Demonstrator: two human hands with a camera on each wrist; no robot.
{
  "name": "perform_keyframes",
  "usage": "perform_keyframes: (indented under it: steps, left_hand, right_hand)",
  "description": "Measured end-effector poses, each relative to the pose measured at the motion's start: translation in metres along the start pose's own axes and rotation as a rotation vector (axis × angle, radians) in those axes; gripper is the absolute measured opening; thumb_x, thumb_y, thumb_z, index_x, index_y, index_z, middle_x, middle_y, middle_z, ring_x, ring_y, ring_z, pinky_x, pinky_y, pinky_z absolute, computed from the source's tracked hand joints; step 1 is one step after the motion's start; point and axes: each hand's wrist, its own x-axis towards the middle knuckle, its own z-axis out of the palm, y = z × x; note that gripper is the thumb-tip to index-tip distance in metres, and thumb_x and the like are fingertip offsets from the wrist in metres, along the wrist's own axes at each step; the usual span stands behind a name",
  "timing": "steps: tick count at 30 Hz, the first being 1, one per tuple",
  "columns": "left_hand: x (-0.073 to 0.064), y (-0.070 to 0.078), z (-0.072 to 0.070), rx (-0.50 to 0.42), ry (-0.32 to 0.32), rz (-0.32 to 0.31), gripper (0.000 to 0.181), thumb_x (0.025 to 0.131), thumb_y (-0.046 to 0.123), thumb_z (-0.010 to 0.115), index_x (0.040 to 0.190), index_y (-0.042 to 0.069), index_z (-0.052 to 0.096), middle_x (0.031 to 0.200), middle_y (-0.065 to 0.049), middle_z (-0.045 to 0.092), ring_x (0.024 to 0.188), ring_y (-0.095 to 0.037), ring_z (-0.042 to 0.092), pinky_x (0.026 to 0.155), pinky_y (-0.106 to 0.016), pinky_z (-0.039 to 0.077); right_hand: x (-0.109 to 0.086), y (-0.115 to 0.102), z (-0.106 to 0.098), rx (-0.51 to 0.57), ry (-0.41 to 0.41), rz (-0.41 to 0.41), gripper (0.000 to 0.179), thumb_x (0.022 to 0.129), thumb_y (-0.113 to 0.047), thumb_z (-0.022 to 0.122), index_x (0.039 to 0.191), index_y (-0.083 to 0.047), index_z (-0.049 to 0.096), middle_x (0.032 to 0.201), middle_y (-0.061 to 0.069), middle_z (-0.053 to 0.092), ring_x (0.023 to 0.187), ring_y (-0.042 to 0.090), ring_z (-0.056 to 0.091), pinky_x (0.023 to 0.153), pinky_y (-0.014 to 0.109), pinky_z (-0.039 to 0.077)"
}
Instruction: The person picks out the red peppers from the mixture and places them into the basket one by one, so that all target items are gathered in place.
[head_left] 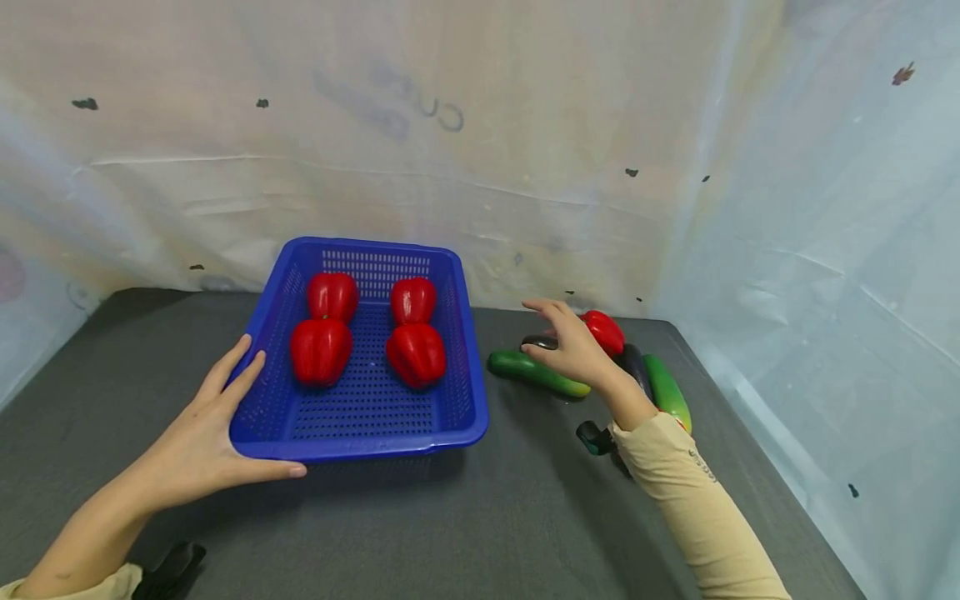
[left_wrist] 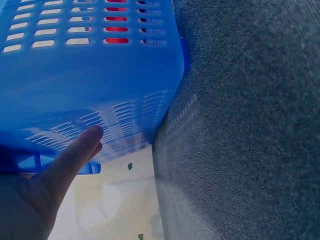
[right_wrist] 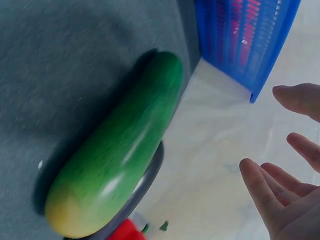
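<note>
Several red bell peppers (head_left: 321, 352) lie in two columns inside a blue plastic basket (head_left: 481, 408). My left hand (head_left: 191, 446) rests at the basket's near left corner, fingers straight along the side rim and thumb stretched along the front. In the left wrist view, fingers (left_wrist: 75, 155) lie against the basket's slotted outer wall. My right hand (head_left: 573, 350) hovers with spread fingers over the vegetables right of the basket, holding nothing. Beneath and around it are a green cucumber (head_left: 534, 372), a dark eggplant (head_left: 538, 342) and another red pepper (head_left: 604, 332). The right wrist view shows the cucumber (right_wrist: 120, 150) close up, apart from the fingers.
Farther right lie a second dark eggplant (head_left: 634, 367) and a second green cucumber (head_left: 666, 390), partly behind the right forearm. A dark grey cloth (head_left: 480, 525) covers the table. Pale plastic sheeting (head_left: 525, 150) hangs behind it and on the right.
</note>
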Motion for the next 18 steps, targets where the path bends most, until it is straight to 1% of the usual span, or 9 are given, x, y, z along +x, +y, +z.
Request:
perform_keyframes:
  steps: [4,11,18]
  left_hand:
    - [0.0,0.0,0.0,0.001,0.001,0.001,0.13,0.062,0.047,0.086,0.155,0.007,0.004,0.16,-0.005,-0.017,0.14,-0.054,0.006,0.091,-0.079,0.023]
    - [0.0,0.0,0.0,0.008,-0.004,-0.008,0.13,0.063,0.048,0.086,0.155,0.008,0.003,0.16,-0.005,-0.018,0.14,-0.054,0.005,0.09,-0.08,0.024]
    - [0.001,0.0,0.0,0.013,-0.009,-0.013,0.131,0.063,0.048,0.086,0.155,0.009,0.002,0.16,-0.005,-0.019,0.139,-0.055,0.006,0.09,-0.079,0.024]
  right_hand:
    - [-0.003,0.012,-0.004,-0.028,0.003,0.028,0.063,0.088,-0.014,0.068,0.145,-0.008,0.039,0.144,0.018,0.038,0.128,0.036,0.044,0.098,0.053,0.045]
    - [-0.008,0.031,-0.011,-0.067,-0.018,0.126,0.064,0.09,-0.017,0.066,0.146,-0.008,0.037,0.148,0.02,0.032,0.128,0.039,0.043,0.101,0.055,0.041]
    - [-0.008,0.051,-0.018,-0.138,-0.032,0.171,0.063,0.091,-0.02,0.064,0.146,-0.008,0.036,0.147,0.024,0.032,0.13,0.041,0.038,0.103,0.059,0.036]
